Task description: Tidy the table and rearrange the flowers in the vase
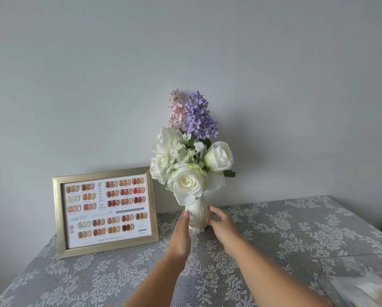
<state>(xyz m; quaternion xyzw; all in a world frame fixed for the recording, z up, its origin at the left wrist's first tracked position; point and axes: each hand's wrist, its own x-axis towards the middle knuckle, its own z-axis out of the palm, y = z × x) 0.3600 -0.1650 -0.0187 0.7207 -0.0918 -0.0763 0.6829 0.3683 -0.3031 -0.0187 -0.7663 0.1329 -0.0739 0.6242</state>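
A white ribbed vase (197,216) stands upright on the table near the back wall. It holds white roses (186,182), a pink flower spike (177,109) and a purple flower spike (199,117). My left hand (181,233) lies flat against the vase's left side, fingers straight. My right hand (222,224) cups the vase's right side, with thumb and fingers curled around it. Both hands touch the vase low on its body.
A gold-framed colour chart (107,211) leans against the wall to the left of the vase. A grey lace tablecloth (285,235) covers the table. A fold of paper or cloth (363,282) lies at the front right corner.
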